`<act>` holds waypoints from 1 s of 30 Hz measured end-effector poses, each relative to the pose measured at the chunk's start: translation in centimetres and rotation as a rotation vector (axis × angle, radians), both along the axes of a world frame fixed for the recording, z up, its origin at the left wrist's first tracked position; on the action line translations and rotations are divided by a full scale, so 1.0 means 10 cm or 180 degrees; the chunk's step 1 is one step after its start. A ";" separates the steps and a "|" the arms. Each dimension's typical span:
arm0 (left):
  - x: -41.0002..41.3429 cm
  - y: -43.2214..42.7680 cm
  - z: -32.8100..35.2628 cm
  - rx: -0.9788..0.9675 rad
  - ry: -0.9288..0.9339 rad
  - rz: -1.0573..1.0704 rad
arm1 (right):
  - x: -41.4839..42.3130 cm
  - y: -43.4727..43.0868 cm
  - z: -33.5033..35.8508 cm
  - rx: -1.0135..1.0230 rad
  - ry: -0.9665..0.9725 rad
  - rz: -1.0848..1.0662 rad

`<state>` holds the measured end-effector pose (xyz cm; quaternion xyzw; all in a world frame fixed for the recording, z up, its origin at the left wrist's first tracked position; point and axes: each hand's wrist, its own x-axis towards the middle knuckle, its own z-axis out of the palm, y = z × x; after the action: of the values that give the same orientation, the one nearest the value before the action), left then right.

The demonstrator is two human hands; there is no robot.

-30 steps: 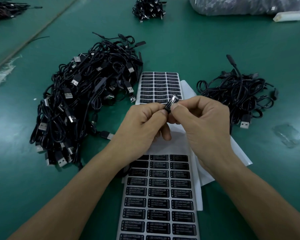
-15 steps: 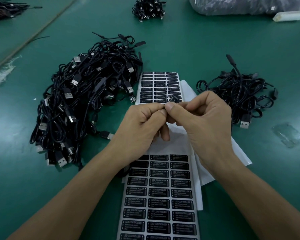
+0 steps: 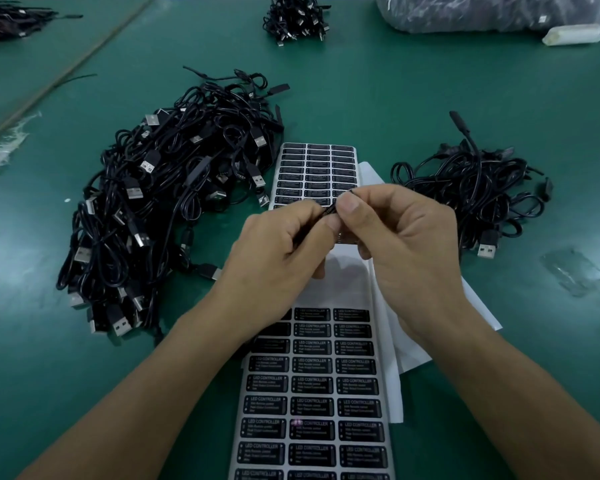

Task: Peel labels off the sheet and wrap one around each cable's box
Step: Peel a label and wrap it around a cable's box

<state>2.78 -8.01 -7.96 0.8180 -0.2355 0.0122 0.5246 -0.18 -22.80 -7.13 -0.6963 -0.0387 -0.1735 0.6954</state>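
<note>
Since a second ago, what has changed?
The right hand slid its thumb up over the cable box, covering the shiny end that stuck out. The left hand keeps its grip on the box. The label sheet, big cable pile and small cable pile stayed put.

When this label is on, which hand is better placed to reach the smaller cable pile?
Probably the right hand: the smaller pile lies just beside it, while the left hand sits nearer the big pile. Both hands now pinch the box.
</note>
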 end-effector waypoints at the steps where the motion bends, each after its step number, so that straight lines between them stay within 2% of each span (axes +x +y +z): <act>1: 0.00 0.01 0.01 0.0097 -0.0125 0.0083 | -0.01 0.00 0.00 -0.0029 -0.0007 -0.0021; 4: 0.02 0.03 0.04 0.0133 -0.0515 0.0251 | -0.02 0.02 0.00 -0.0062 0.0047 -0.0077; 7: 0.02 0.01 0.10 -0.0323 -0.0745 0.0323 | -0.05 0.08 -0.01 -0.0076 0.0273 0.0247; 11: 0.02 0.03 0.22 -0.0933 -0.0811 0.0237 | -0.10 0.15 -0.07 -0.1610 0.0216 0.0375; 14: 0.01 0.01 0.26 -0.1185 -0.0550 0.0010 | -0.10 0.20 -0.09 -0.2066 0.0050 0.0408; 16: 0.01 0.01 0.26 -0.1298 -0.0319 -0.0033 | -0.10 0.22 -0.10 -0.1915 0.0095 0.0428; 20: 0.04 0.02 0.24 -0.1753 0.0379 0.0108 | -0.12 0.25 -0.12 -0.1295 0.0351 0.0740; 23: 0.08 0.05 0.23 -0.1935 0.0724 0.0355 | -0.09 0.25 -0.08 -0.0746 0.0467 0.0704; 27: 0.14 0.11 0.18 -0.1700 0.0745 0.0863 | -0.06 0.16 0.00 -0.0278 0.0402 0.0462; 30: 0.16 0.15 0.15 -0.1357 0.0574 0.1041 | 0.00 -0.02 0.06 -0.0431 0.0135 -0.0295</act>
<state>4.34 -6.55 -6.50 0.7141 -0.0449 0.0731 0.6948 -0.17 -23.04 -6.52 -0.7462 -0.0033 -0.1877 0.6387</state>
